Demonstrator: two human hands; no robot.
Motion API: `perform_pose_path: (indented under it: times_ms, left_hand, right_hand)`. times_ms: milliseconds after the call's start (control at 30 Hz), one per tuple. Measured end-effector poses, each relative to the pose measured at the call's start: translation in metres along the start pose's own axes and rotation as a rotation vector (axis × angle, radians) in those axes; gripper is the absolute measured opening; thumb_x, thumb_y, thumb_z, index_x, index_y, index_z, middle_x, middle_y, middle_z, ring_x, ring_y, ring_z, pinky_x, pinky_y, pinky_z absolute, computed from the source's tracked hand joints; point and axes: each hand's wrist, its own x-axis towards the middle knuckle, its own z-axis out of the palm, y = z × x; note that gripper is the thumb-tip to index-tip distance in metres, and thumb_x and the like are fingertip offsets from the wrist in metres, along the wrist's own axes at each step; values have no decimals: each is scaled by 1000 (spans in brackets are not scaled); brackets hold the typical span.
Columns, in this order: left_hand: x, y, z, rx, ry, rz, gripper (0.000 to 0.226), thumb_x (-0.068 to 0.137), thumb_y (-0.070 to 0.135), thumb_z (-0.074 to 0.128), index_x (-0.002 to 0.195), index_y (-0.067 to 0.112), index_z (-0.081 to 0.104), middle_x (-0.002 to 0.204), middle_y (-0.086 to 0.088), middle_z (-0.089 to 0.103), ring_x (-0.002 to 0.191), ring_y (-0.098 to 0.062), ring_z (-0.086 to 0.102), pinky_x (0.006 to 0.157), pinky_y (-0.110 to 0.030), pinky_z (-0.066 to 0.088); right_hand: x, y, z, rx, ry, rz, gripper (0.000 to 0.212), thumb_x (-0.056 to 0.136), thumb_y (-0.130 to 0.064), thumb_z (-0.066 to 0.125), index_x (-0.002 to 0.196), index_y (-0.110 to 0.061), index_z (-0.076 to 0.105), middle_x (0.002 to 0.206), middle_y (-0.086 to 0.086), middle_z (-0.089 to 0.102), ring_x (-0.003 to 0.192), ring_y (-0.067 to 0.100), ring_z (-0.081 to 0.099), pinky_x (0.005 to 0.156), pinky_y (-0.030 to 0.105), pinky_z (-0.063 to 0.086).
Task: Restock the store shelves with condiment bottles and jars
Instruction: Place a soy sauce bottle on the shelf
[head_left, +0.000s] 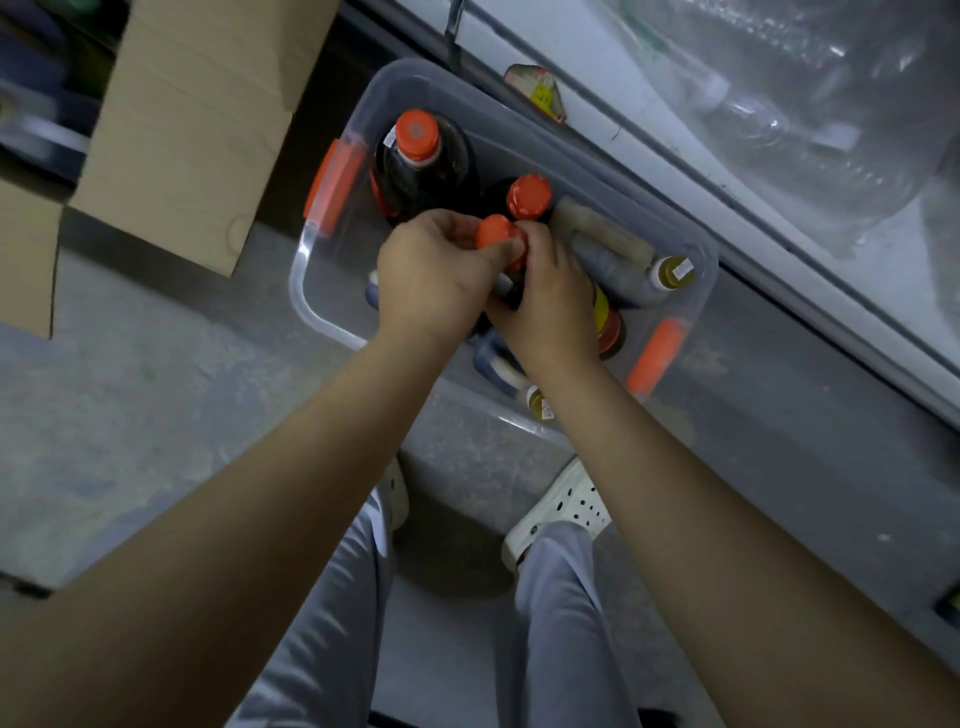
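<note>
Inside a clear plastic storage bin with orange latches (332, 187) on the concrete floor (130, 405), the left hand (431, 280) and right hand (550, 306) each hold a tight grip on one orange-capped dark sauce bottle (497, 231) among other bottles.

A cardboard box (192, 130) is sitting open on the grey floor (130, 415) at the left, while white perforated clogs (566, 509) are standing below grey trousers (332, 597).
</note>
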Motion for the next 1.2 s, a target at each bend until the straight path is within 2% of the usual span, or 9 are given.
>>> perform_pose_path:
  times_ms: [133,300,400,567,733,833,933,1100,1200]
  left_hand:
    - [-17,6,5,5,20,63,28,76,36,78,97,19,71,79,10,68,76,1,64,75,-13,51]
    - [-31,16,-3,-198,-144,48,31,97,32,54,97,6,71,88,-7,72,84,-9,66,80,-22,50]
    - [-36,23,-8,-240,-223,-2,22,100,29,47,97,19,67,106,-10,71,105,-17,63,97,-30,46]
    - [-42,29,-15,-121,-392,-70,28,98,19,47,117,11,65,120,-10,66,117,-22,57,108,-35,40]
    - [-77,38,-31,182,-550,14,39,97,12,48,135,13,53,129,-12,59,118,-24,54,95,-22,38]
    - [-111,57,-50,224,-635,82,43,94,8,52,137,9,49,126,-14,59,116,-27,55,98,-30,41]
    - [-146,80,-73,117,-683,115,50,89,12,61,136,7,48,125,-16,59,119,-30,54,104,-39,41]
    - [-210,138,-126,-138,-634,165,79,75,3,72,142,23,34,135,-8,55,125,-19,53,103,-28,44]
    - [-244,179,-174,-83,-600,306,73,81,-13,64,143,10,33,126,-6,54,113,-2,55,89,-11,46]
  right_hand:
    - [0,1,-5,107,76,99,18,88,-26,59,93,-10,54,84,5,64,80,21,60,67,43,48]
    - [-7,5,-27,254,11,190,19,85,-19,64,97,-7,56,90,4,65,86,20,63,78,44,51]
    - [-20,2,-49,259,24,199,18,82,-13,62,98,-7,57,91,1,63,89,20,61,84,44,50]
    - [-33,-31,-96,290,32,203,17,83,-8,64,98,-13,57,88,-7,58,87,11,56,83,25,46]
    - [-43,-81,-164,364,72,226,21,85,-2,66,85,-19,54,73,-8,54,63,-8,51,67,3,38]
    - [-55,-116,-210,444,47,228,11,87,-6,66,93,-2,59,75,4,58,64,-4,53,69,6,42]
    - [-64,-153,-248,502,21,184,14,83,-15,67,88,-5,59,82,13,63,77,14,59,80,25,47]
    - [-82,-236,-313,570,-117,117,9,73,-22,66,80,-22,60,81,3,65,83,20,64,85,38,51]
    - [-95,-297,-358,716,-193,30,17,72,-6,68,73,-20,59,70,-6,63,73,10,62,77,26,49]
